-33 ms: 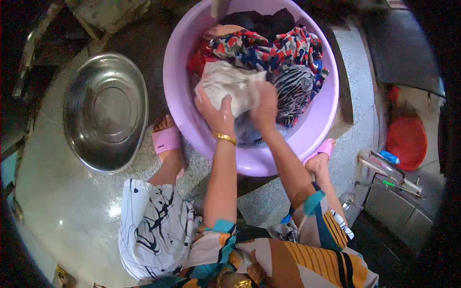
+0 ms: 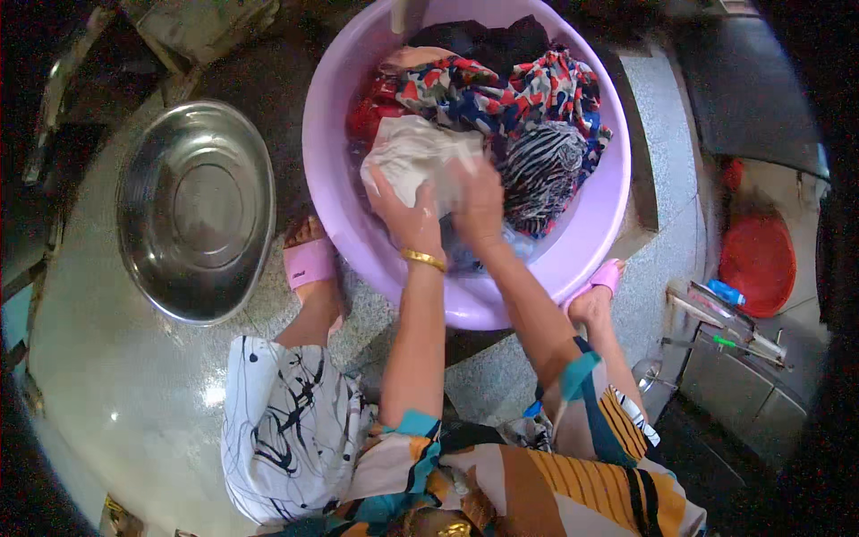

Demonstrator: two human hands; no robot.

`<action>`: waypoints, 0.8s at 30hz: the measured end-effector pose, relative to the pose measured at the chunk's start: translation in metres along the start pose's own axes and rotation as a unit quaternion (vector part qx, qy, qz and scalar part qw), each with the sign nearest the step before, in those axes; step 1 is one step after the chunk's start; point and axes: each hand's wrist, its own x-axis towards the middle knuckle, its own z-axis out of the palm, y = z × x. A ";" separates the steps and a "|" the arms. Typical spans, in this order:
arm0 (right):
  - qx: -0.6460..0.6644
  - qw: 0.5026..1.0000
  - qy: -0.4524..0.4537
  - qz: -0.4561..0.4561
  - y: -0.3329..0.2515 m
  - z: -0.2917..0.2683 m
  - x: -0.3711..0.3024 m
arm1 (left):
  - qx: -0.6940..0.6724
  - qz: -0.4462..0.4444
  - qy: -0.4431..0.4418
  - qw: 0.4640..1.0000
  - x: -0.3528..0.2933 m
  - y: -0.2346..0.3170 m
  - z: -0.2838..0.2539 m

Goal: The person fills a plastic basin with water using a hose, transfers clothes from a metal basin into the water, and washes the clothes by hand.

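Note:
A wet white cloth [image 2: 407, 143] is bunched in the near left part of a lilac tub [image 2: 465, 306]. My left hand [image 2: 409, 215] grips its left side, thumb apart from the fingers, a gold bangle at the wrist. Against the cloth's right side, my right hand [image 2: 479, 204] is curled and slightly blurred, its fingertips partly hidden. A black-and-white striped cloth [image 2: 544, 172] lies just right of it. Beyond are a red, navy and grey patterned garment [image 2: 550, 89], black cloth [image 2: 483, 40] and red cloth [image 2: 374, 103]. Some water shows below my hands.
An oval metal basin [image 2: 134, 201] sits on the floor to the left. My feet in pink slippers [image 2: 309, 261] flank the tub. At the right are a red round basin [image 2: 759, 264], a blue item [image 2: 725, 292] and a low grey cabinet [image 2: 729, 385].
My right hand has moved a little left, closer to my left hand, pushing the white cloth's right side inward. My left hand has shifted slightly to the right.

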 end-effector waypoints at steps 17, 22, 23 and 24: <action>0.425 0.835 -0.270 0.221 0.015 0.001 -0.005 | -0.356 -0.509 0.083 0.779 -0.022 -0.011 0.015; 0.524 0.796 -0.119 0.278 0.011 -0.124 -0.007 | -0.461 -0.613 -0.049 0.640 -0.042 0.016 0.026; 0.518 0.785 -0.108 0.322 0.003 -0.151 -0.005 | -0.499 -0.561 -0.107 0.652 -0.045 0.022 0.029; 0.512 0.791 -0.108 0.318 0.002 -0.172 -0.008 | -0.534 -0.504 -0.167 0.658 -0.048 0.029 0.034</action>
